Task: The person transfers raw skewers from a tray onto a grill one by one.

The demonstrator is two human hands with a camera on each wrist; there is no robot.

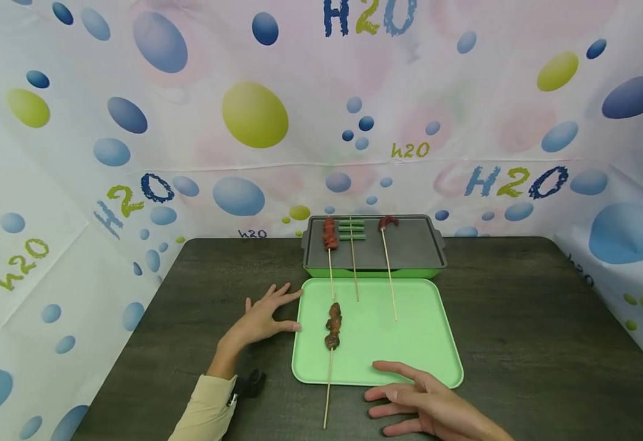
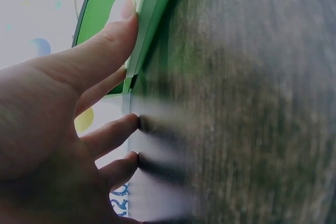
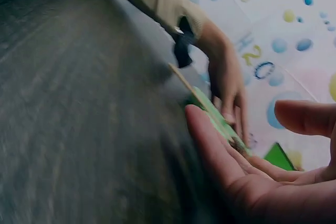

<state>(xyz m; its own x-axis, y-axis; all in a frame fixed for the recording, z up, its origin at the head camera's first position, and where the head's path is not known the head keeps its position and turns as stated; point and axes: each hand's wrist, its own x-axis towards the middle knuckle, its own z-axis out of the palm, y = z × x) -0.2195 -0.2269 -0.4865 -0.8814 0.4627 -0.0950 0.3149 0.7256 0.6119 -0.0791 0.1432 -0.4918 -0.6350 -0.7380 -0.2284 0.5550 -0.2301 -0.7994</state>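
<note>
A light green tray (image 1: 409, 349) lies on the dark table, and my left hand (image 1: 263, 318) touches its left edge with thumb and index finger, the other fingers spread on the tabletop. On the tray's left half lies a brown meat skewer (image 1: 333, 327), its stick reaching past the front rim. My right hand (image 1: 426, 401) hovers by the tray's front right corner, fingers loosely bent and holding nothing. Behind the tray, a grey-topped grill (image 1: 415, 245) bears a red meat skewer (image 1: 329, 234), a green vegetable skewer (image 1: 352, 230) and a dark red curled skewer (image 1: 388, 222).
Sticks from the grill's skewers overhang the tray's back part. A dark wood-look table (image 1: 520, 343) extends to both sides. Behind it hangs a white curtain (image 1: 310, 61) printed with blue and yellow bubbles. The left wrist wears a black strap (image 1: 251, 384).
</note>
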